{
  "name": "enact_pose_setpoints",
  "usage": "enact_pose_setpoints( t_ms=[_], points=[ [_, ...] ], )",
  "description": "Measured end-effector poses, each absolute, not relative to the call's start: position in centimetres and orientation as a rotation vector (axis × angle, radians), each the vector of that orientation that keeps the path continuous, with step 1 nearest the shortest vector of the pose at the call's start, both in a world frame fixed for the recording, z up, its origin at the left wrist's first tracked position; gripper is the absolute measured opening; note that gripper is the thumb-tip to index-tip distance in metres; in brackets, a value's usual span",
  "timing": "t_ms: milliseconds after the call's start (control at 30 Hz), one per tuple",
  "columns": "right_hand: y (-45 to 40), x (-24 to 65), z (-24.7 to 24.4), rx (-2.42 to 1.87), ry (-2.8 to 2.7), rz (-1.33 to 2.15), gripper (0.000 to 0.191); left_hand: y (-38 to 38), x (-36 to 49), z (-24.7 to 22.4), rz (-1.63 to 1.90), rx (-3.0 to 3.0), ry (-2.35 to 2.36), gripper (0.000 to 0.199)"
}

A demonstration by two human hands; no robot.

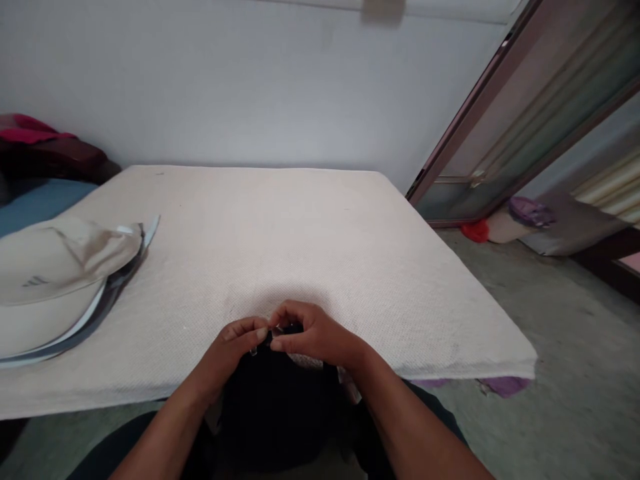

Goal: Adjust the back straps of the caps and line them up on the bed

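I have a black cloth item (280, 407) at the near edge of the tabletop (280, 227), most of it hanging down in front of me over my lap. From its curved opening it could be a cap, though its full shape is hidden between my forearms. My left hand (231, 347) pinches it at the upper edge, thumb pressed to forefinger, with a small shiny fitting (253, 351) showing just under the thumb. My right hand (320, 337) comes in from the other side to the same spot, its fingers bent and the tips of thumb and forefinger a little apart; whether they grip the edge or only steady it, I cannot tell.

I judge the step in hand to be close fingertip work at this one small place on the edge. As I read it, the next move calls for a firm left pinch, so the cloth does not slip, and light, exact fingers on the right. The black cloth makes the details hard to see, so touch probably matters as much as sight.

Well apart, to my left, a beige cap (45, 260) lies on top of other headwear with grey and white brims (113, 293).
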State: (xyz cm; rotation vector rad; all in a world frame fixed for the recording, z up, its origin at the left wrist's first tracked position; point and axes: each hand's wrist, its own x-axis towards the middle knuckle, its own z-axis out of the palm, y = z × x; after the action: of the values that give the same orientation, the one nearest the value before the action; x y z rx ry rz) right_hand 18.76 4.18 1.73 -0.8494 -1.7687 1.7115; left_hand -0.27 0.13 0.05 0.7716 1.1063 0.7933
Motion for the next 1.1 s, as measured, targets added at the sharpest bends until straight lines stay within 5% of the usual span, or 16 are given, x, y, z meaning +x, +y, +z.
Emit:
enact_pose_setpoints(
  t_ms=[1100],
  points=[
    [4.16,18.57,1.31,-0.936,-1.966,1.571,0.015,-0.06,0.28,0.40,0.690,0.731,1.079,0.021]
  ],
)
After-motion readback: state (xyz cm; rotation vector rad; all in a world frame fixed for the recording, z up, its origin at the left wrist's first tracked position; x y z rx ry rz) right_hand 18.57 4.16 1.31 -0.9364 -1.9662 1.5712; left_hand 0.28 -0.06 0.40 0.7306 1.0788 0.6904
